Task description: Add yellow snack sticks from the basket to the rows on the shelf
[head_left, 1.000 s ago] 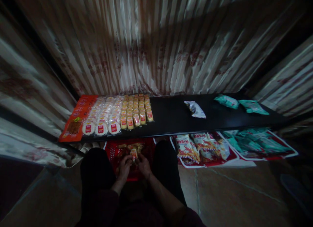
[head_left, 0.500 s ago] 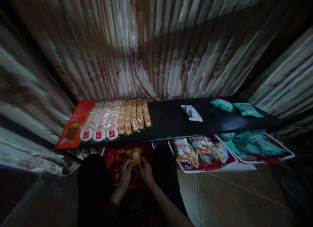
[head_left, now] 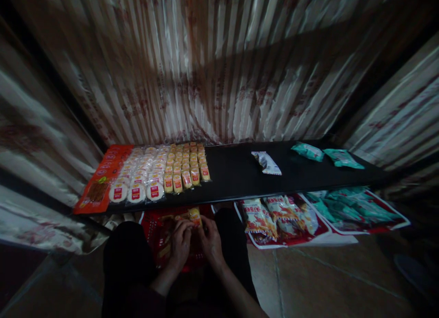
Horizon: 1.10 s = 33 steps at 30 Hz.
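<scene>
Between my knees, both hands come together over a red plastic basket point(head_left: 152, 217) with several loose snack packets in it. My left hand point(head_left: 181, 238) is closed, its fingertips at a small yellow wrapped snack packet point(head_left: 195, 216). On the packet's other side, my right hand point(head_left: 210, 238) pinches it too. Ahead on the black shelf point(head_left: 233, 172), rows of matching yellow snack packets point(head_left: 186, 178) stand beside rows of round white wrapped crackers point(head_left: 136, 192). An orange snack bag point(head_left: 99, 183) lies at the shelf's left end.
Farther right on the shelf lie a white-and-blue packet point(head_left: 268, 162) and two green packets point(head_left: 343, 158). Below it, red baskets hold orange-and-white snack bags point(head_left: 259, 217) and green packets point(head_left: 360, 206). Curtains point(head_left: 219, 80) hang behind and at both sides; the floor is tiled point(head_left: 308, 277).
Both hands have shifted slightly right and up with the yellow snack packet, which now tilts more. The view has moved a little; the items on the shelf stay in place.
</scene>
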Motion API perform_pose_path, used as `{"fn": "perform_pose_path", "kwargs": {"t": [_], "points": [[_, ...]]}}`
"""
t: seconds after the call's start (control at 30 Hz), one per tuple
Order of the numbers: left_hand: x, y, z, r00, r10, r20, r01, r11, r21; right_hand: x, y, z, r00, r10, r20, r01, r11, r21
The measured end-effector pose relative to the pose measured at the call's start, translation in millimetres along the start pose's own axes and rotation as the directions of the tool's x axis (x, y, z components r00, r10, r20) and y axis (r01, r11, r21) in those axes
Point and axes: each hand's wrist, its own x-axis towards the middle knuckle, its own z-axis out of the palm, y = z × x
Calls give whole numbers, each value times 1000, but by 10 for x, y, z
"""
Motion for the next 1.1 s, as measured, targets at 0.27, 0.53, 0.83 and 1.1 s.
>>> {"fn": "perform_pose_path", "kwargs": {"t": [0.27, 0.53, 0.83, 1.1], "points": [[349, 260, 134, 993, 118, 29, -118, 993, -6, 361, -260, -260, 996, -86, -37, 86, 996, 0], [780, 465, 371, 980, 193, 53, -194, 981, 14, 892, -429, -449, 985, -168, -51, 163, 983, -85], [1036, 369, 609, 931, 357, 78, -354, 827, 437, 1338, -398, -450, 982, -186, -41, 168, 948, -271], [1116, 219, 703, 877, 455, 158, -431, 596, 677, 1521, -347, -425, 979, -201, -16, 186, 931, -313]]}}
